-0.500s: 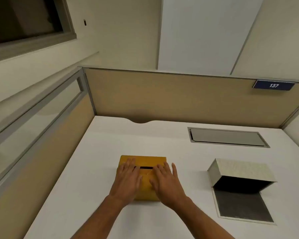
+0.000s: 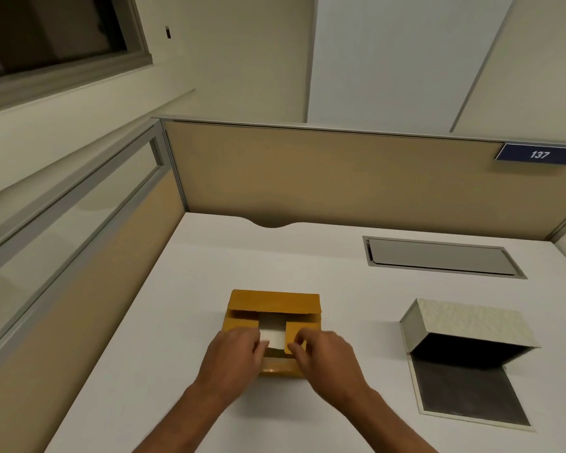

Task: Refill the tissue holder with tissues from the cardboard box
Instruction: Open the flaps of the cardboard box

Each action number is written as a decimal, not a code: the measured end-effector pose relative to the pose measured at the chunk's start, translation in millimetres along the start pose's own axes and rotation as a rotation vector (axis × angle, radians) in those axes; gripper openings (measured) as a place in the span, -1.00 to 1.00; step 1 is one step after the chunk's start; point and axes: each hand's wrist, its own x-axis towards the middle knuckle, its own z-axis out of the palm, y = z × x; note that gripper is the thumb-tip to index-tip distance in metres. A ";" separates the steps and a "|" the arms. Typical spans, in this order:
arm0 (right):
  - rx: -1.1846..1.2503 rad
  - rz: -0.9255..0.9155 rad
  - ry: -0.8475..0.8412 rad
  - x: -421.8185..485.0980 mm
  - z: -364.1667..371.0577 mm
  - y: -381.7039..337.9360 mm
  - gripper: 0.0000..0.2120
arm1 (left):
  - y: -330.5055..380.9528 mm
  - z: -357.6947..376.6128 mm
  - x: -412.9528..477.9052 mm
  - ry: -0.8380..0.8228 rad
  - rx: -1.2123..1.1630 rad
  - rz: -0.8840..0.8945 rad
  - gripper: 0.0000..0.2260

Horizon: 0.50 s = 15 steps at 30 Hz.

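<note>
A yellow cardboard box sits on the white desk right in front of me. Its far flap is folded back and the two inner side flaps lie partly apart. White tissues show in the gap between them. My left hand and my right hand are curled at the box's near edge, fingers pinching the flaps on either side of the tissues. To the right stands the tissue holder, a pale textured cover tipped up off its dark flat base, with its inside dark.
A grey recessed hatch lies in the desk at the back right. Tan partition walls close off the back and the left, where there is a glass strip. A blue plate reading 137 hangs on the back partition.
The box was shut with both palms flat on its top. Now its top flaps are apart, tissues show, and both hands have drawn back to its near edge with fingers curled.
</note>
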 end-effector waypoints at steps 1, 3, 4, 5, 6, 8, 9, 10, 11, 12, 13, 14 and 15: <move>-0.003 0.001 -0.028 -5.5 4.4 1.4 -0.78 | -2.2 4.8 -5.7 -0.020 0.002 0.003 -0.78; -0.020 0.007 -0.055 -12.5 14.2 4.6 -0.79 | -7.8 17.4 -14.0 -0.040 0.007 0.027 -0.83; -0.039 0.003 -0.069 -14.6 19.6 6.6 -0.81 | -11.0 24.3 -16.4 -0.034 0.002 0.045 -0.84; -0.061 -0.003 -0.084 -15.6 25.5 8.9 -0.79 | -13.8 30.6 -17.0 -0.028 -0.004 0.059 -0.83; -0.080 -0.010 -0.101 -15.3 31.2 10.9 -0.73 | -16.1 36.2 -16.0 -0.029 -0.011 0.062 -0.80; -0.098 -0.010 -0.125 -11.4 39.9 13.8 -0.61 | -18.7 44.5 -8.5 -0.043 -0.017 0.042 -0.72; -0.114 -0.009 -0.125 -7.2 42.9 14.3 -0.58 | -19.1 47.4 -3.1 -0.048 -0.021 0.027 -0.69; -0.134 -0.011 -0.120 -1.9 45.2 14.7 -0.56 | -19.0 49.8 3.1 -0.046 -0.026 0.018 -0.66; -0.153 -0.012 -0.111 3.8 47.3 14.5 -0.54 | -18.7 52.0 9.7 -0.037 -0.034 0.014 -0.64; -0.172 -0.013 -0.100 10.0 49.4 14.2 -0.51 | -18.5 54.0 16.1 -0.029 -0.039 0.010 -0.62; -0.189 -0.012 -0.088 15.8 51.2 13.9 -0.49 | -18.3 55.6 21.9 -0.025 -0.040 0.004 -0.60; -0.203 -0.010 -0.072 21.6 52.8 13.7 -0.48 | -18.2 57.3 27.0 -0.022 -0.036 0.000 -0.58; -0.209 -0.006 -0.049 27.6 54.2 13.6 -0.46 | -18.4 58.9 32.1 -0.012 -0.031 -0.001 -0.56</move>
